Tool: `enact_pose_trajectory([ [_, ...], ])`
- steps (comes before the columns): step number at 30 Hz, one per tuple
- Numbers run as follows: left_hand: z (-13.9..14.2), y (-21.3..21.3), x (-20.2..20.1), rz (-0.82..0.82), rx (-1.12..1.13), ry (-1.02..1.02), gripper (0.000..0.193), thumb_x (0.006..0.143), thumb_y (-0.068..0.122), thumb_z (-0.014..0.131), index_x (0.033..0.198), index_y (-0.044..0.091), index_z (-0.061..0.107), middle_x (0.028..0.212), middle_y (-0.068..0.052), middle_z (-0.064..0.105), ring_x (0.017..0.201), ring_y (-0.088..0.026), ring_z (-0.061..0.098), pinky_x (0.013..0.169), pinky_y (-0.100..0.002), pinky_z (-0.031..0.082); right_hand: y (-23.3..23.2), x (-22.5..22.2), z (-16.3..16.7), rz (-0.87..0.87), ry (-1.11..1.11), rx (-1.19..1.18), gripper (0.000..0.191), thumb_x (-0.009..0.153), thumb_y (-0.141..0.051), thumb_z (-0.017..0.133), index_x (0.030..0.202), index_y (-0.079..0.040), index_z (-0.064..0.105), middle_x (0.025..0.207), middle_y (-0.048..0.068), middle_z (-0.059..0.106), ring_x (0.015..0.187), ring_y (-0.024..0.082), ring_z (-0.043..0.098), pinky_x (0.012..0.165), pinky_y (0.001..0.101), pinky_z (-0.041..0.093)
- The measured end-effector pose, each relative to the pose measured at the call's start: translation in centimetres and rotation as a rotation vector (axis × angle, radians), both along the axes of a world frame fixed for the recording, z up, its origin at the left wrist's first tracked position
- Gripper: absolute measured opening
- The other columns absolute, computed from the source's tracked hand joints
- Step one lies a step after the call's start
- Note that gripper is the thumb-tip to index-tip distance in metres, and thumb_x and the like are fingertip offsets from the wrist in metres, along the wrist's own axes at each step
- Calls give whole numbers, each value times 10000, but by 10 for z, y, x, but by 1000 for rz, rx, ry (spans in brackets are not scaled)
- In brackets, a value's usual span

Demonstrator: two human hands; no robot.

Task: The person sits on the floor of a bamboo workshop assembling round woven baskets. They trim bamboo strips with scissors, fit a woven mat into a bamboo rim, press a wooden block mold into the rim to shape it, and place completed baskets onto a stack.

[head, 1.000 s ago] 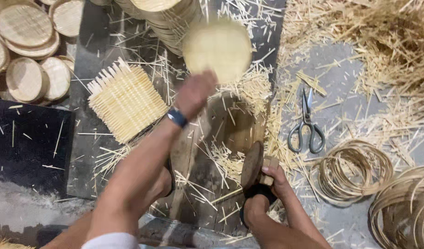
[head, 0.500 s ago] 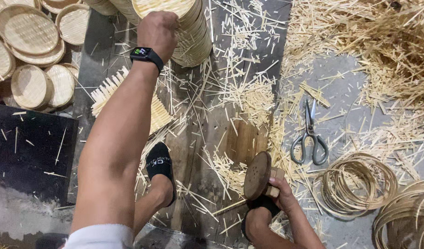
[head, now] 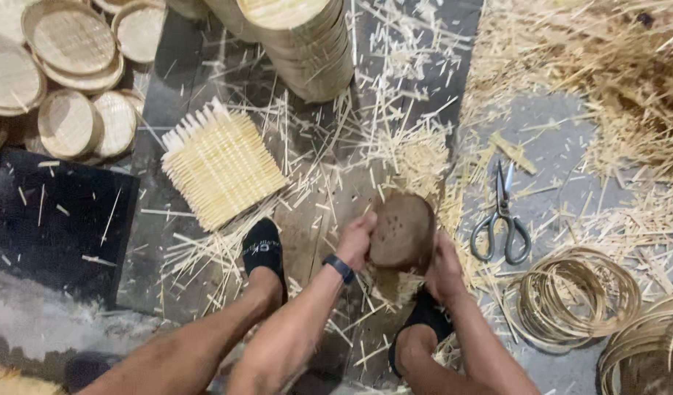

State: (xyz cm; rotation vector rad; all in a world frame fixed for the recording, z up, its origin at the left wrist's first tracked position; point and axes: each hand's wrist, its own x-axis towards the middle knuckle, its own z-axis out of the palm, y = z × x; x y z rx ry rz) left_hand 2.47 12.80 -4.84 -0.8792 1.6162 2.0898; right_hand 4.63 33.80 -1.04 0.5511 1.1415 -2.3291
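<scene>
Left hand [head: 357, 238]: I am seeing its fingers clamped on the wood disc [head: 402, 230].
Right hand [head: 442, 267]: fingers clamping the disc's right edge.
Risk: disc slipping onto the foot [head: 424, 311] just below.

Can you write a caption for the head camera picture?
Both hands grip a round wooden block amid bamboo strips, scissors nearby.

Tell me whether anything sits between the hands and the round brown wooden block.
Nothing visible does. The left hand and right hand already grip the round wooden block from either side, above the loose bamboo slivers under it. The scissors lie apart, to the right.
</scene>
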Motion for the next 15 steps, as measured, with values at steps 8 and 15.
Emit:
enact_pose_trajectory([
  [8,6,-81,-20,-190,-668,235,561,827,326,817,1272,14,681,1113,-158,751,1006,-264,719,891,-377,572,-19,-8,12,251,-4,610,345,985,-287,627,1106,33,669,952,144,754,678,245,714,608,314,571],
  [15,58,-258,-33,-523,-1693,308,712,568,163,807,1212,-75,622,1187,-283,642,1176,-436,573,1028,-500,472,9,26,-18,203,-156,497,417,1047,-358,590,976,47,665,820,129,669,654,183,611,571,320,517],
])
